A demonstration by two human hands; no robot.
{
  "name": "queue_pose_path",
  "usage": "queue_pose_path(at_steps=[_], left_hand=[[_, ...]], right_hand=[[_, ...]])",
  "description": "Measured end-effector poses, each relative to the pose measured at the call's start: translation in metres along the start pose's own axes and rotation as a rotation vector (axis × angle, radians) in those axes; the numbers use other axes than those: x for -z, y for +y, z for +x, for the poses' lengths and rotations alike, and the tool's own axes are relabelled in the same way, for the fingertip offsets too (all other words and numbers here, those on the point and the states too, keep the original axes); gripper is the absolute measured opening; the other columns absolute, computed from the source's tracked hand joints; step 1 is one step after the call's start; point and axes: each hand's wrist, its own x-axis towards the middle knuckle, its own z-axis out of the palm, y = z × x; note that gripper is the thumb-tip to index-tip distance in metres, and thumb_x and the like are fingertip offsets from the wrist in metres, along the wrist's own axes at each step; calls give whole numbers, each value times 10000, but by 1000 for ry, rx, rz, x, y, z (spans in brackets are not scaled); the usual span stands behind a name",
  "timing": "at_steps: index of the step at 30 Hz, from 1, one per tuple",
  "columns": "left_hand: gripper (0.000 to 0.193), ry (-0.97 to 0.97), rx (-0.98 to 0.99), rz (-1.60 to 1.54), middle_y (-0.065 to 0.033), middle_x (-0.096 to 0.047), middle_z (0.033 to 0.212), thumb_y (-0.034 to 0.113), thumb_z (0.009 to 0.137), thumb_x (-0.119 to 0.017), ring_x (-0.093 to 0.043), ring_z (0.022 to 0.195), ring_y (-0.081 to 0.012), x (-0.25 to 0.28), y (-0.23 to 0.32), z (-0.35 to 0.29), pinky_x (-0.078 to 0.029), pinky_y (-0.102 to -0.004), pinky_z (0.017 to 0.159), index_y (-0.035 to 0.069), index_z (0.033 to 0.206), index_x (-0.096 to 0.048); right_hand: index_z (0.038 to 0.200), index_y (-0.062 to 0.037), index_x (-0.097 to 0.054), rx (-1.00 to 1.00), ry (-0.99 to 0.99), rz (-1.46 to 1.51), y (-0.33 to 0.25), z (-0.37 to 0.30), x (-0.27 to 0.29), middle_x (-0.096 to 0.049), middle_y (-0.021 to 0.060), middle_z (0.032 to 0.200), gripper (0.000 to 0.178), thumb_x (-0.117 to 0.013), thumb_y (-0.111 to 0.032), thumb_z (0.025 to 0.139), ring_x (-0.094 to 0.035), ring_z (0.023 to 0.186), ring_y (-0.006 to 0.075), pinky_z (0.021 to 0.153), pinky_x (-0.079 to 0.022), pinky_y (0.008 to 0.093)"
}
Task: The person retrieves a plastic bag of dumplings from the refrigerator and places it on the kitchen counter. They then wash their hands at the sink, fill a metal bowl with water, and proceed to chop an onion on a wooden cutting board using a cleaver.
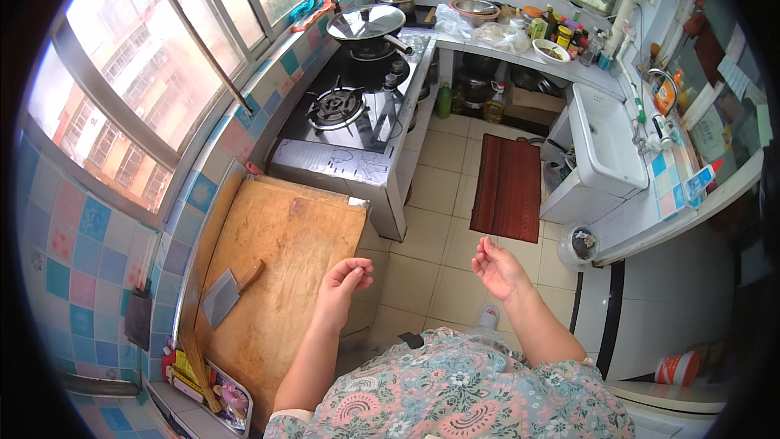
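Observation:
My left hand (348, 280) hovers by the right edge of a wooden cutting board (280, 236), its fingers curled in and the thumb against them. Nothing shows in it. Out over the tiled floor, my right hand (497, 268) is held palm up with loosely bent fingers and nothing in it. A cleaver (221, 298) with a wooden handle lies flat on the board, to the left of my left hand. Neither hand touches anything that I can make out.
Beyond the board stands a gas stove (357, 106) with a lidded wok (367, 28). A red mat (507, 187) lies on the floor before a white sink (605, 134). Bottles and bowls crowd the far counter (504, 45). A small bin (578, 245) stands at right.

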Motion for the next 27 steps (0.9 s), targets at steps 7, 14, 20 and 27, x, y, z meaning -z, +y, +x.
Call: queue_pose_path(at_steps=[7,14,20,27], left_hand=[[145,-342,204,152,-3,-611,936,115,926,-514,-571,794,-79,-221,-49,83,-466,-231,766,54,1019,-607],[144,-567,397,142,-1,-596,920,114,941,-483,-556,776,-80,-384,-89,143,-463,-244,766,58,1008,-597],[147,-610,489,220,-8,-592,922,107,941,-473,-552,770,-87,-434,-95,196,-460,-242,756,54,1008,-594],[151,-670,516,240,-12,-597,920,108,940,-472,-554,774,-87,-472,-97,295,-458,-234,755,42,1002,-593]], right_hand=[[882,-123,-614,179,177,143,-144,-29,155,-598,-38,808,108,-628,-229,876,-550,706,72,716,-500,252],[898,-132,-616,321,351,292,-228,-54,263,-586,-46,823,103,-635,-230,872,-530,736,74,730,-482,247],[915,-136,-622,401,618,468,-266,-45,331,-579,-46,819,135,-672,-240,844,-513,726,68,728,-459,240],[915,-143,-632,524,859,446,-323,-6,403,-602,-56,816,103,-675,-204,843,-524,688,46,686,-444,229]])
